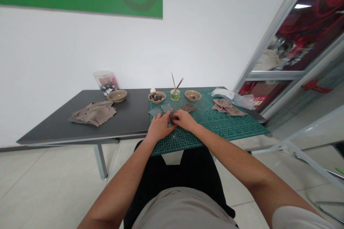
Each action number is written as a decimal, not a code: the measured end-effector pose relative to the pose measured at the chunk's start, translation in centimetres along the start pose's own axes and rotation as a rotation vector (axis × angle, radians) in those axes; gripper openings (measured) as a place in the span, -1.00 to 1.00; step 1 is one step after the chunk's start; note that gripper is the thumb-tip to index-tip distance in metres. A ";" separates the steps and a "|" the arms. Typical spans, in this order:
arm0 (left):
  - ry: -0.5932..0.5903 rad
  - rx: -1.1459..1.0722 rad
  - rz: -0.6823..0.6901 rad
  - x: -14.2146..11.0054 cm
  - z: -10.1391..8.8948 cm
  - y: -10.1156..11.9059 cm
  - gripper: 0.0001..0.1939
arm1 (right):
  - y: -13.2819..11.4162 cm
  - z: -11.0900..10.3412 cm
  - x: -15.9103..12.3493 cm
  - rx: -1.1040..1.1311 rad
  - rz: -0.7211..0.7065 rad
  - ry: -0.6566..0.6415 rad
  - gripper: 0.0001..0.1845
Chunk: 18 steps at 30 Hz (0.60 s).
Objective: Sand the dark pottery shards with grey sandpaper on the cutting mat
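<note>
My left hand (159,126) rests on the green cutting mat (212,125), its thumb and forefinger on either side of a small grey square sheet (170,121). Beside it, my right hand (185,120) has its fingertips pinched together at the same sheet; what lies in them is too small and hidden to name. Just beyond my left fingers are two thin grey-blue squares (155,112). A brown square (188,107) lies behind my right hand. Farther back stand a bowl of dark, nut-like pieces (157,97) and a bowl with a few small pieces (192,96).
A glass of yellowish liquid (175,95) holds thin brushes or sticks. Rumpled brown cloths (94,112) lie left, another cloth (228,107) right, near a plastic bag (243,101). A tan bowl (117,96) and a clear jar (106,82) stand back left. The wall borders the table.
</note>
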<state>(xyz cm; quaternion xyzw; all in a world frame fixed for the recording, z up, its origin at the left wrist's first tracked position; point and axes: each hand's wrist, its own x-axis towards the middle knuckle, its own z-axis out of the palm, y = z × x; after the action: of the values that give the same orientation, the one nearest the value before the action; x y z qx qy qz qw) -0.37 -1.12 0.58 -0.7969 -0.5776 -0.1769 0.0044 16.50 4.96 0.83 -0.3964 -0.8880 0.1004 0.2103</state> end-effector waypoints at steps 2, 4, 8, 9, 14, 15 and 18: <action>0.000 -0.007 0.007 0.0 0.0 0.0 -0.22 | 0.2 -0.3 -0.3 0.000 -0.033 -0.021 -0.88; -0.004 -0.013 0.007 0.1 -0.1 0.0 -0.21 | 0.4 -0.5 -0.2 -0.012 -0.049 -0.034 -0.88; -0.016 -0.021 -0.013 0.0 -0.3 0.1 -0.22 | 0.3 -0.2 0.5 -0.032 -0.022 -0.022 -0.87; -0.016 -0.022 -0.015 0.0 -0.3 0.2 -0.23 | 0.1 -0.1 0.5 -0.026 -0.018 -0.016 -0.86; -0.023 -0.021 -0.014 0.0 -0.3 0.2 -0.27 | -0.1 -0.1 0.0 0.053 -0.067 -0.025 -0.88; -0.024 -0.022 -0.012 0.0 -0.3 0.1 -0.27 | 0.1 -0.3 -0.2 0.070 -0.082 -0.034 -0.89; -0.024 -0.025 0.001 0.0 -0.2 0.0 -0.28 | 0.7 -1.1 -0.6 0.092 -0.103 -0.054 -0.90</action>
<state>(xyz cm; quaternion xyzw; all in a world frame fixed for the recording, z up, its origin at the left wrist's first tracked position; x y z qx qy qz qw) -0.42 -1.15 0.80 -0.7994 -0.5748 -0.1744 -0.0125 17.78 4.97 1.43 -0.3374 -0.9070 0.1407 0.2090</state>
